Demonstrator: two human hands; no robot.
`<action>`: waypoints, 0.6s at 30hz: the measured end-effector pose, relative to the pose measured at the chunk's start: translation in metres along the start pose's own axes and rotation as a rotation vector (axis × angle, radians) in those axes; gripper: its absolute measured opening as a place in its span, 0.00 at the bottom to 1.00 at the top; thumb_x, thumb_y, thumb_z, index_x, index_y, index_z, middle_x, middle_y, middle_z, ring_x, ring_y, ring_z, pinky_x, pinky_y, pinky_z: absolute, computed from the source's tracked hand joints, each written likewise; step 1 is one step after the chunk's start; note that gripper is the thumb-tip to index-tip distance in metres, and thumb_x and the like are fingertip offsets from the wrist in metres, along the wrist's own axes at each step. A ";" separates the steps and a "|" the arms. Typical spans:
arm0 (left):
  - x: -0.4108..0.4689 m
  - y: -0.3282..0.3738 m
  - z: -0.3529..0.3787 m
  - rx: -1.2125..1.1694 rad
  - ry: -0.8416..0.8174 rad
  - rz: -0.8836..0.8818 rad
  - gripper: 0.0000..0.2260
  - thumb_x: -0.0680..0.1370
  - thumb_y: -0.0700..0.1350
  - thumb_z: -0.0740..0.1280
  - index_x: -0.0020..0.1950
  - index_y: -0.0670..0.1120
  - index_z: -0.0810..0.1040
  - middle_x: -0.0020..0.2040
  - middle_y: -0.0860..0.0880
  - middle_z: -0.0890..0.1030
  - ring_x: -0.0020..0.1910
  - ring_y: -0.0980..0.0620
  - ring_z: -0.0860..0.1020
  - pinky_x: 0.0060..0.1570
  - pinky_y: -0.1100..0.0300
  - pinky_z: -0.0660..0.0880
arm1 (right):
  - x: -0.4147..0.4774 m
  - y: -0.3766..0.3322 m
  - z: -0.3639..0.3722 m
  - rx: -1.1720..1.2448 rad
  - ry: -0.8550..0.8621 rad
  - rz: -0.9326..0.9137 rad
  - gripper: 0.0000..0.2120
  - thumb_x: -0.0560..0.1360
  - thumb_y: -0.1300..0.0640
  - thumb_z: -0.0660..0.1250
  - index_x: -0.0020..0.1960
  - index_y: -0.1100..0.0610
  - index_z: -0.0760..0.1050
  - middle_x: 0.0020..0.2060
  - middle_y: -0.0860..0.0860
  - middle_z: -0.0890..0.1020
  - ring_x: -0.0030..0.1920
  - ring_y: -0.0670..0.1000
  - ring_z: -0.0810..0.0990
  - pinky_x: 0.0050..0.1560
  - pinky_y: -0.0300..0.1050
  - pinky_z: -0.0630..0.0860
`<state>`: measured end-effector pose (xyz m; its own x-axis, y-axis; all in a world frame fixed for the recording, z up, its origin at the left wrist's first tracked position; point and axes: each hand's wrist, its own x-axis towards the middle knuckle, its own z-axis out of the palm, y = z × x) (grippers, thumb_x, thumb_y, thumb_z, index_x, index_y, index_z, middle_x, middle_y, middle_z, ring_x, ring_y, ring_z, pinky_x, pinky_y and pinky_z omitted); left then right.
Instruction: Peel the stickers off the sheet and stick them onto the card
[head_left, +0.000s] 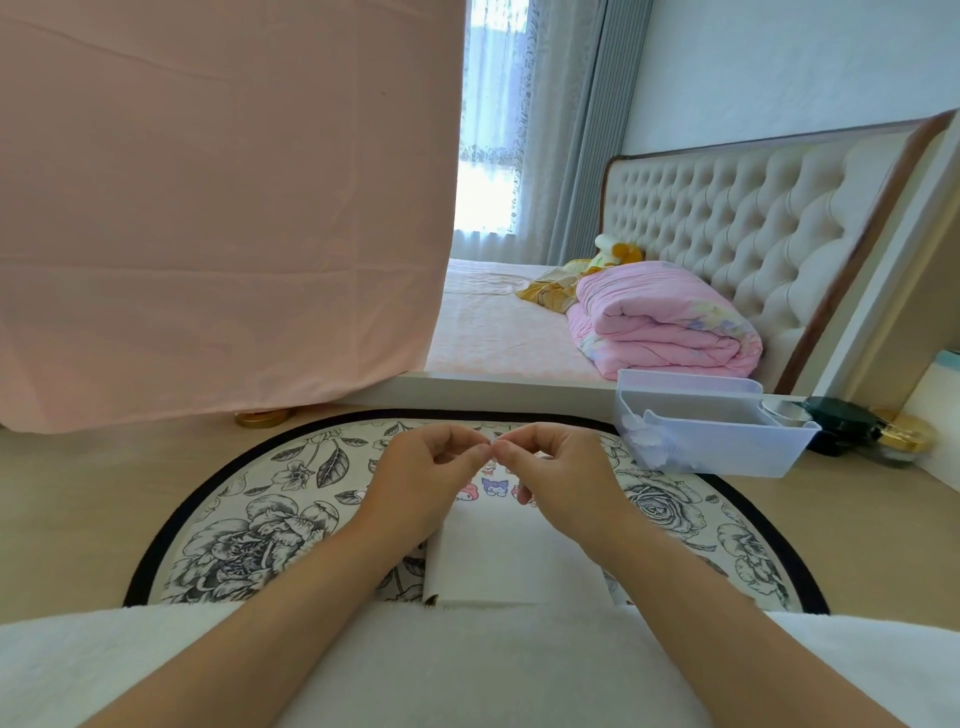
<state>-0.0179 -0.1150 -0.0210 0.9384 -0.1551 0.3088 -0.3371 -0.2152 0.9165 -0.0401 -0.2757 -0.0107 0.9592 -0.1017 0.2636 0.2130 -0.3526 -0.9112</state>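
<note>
A white card (498, 561) lies on the flowered round mat (270, 519) in front of me, with a row of cartoon stickers (493, 487) along its far edge. My left hand (421, 480) and my right hand (563, 480) hover above that far edge, fingers curled. Their thumb and forefinger tips meet at the middle and pinch something very small; what it is stays too tiny to make out. The sticker sheet itself is mostly hidden behind my hands.
A translucent plastic bin (711, 431) stands at the mat's right rear, with dark and gold jars (878, 431) beyond it. A pink cloth (218, 208) hangs at the left. The bed (519, 322) with a folded pink quilt lies behind. White cloth covers my lap.
</note>
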 end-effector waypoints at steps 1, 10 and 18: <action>0.001 0.001 0.001 0.023 0.006 -0.004 0.03 0.77 0.46 0.72 0.44 0.53 0.84 0.33 0.59 0.83 0.32 0.63 0.79 0.33 0.69 0.73 | 0.000 0.000 -0.001 0.004 0.002 -0.001 0.05 0.76 0.58 0.72 0.42 0.53 0.84 0.33 0.44 0.83 0.26 0.47 0.77 0.31 0.37 0.74; 0.020 0.022 0.035 0.233 -0.029 -0.012 0.06 0.78 0.45 0.68 0.41 0.52 0.80 0.33 0.53 0.81 0.31 0.58 0.76 0.33 0.60 0.73 | 0.009 0.007 -0.044 -0.160 0.118 -0.024 0.05 0.77 0.54 0.70 0.42 0.50 0.81 0.33 0.44 0.81 0.27 0.41 0.76 0.33 0.42 0.76; 0.040 0.033 0.077 0.305 -0.150 0.044 0.06 0.79 0.43 0.63 0.43 0.51 0.76 0.34 0.56 0.76 0.24 0.58 0.70 0.24 0.64 0.70 | 0.023 0.022 -0.121 -0.395 0.327 -0.008 0.06 0.77 0.51 0.69 0.42 0.48 0.81 0.35 0.42 0.83 0.37 0.42 0.80 0.39 0.43 0.78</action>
<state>0.0023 -0.2028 0.0017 0.9085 -0.3057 0.2847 -0.4054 -0.4800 0.7780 -0.0356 -0.3988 0.0134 0.8360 -0.3610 0.4132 0.0732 -0.6730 -0.7360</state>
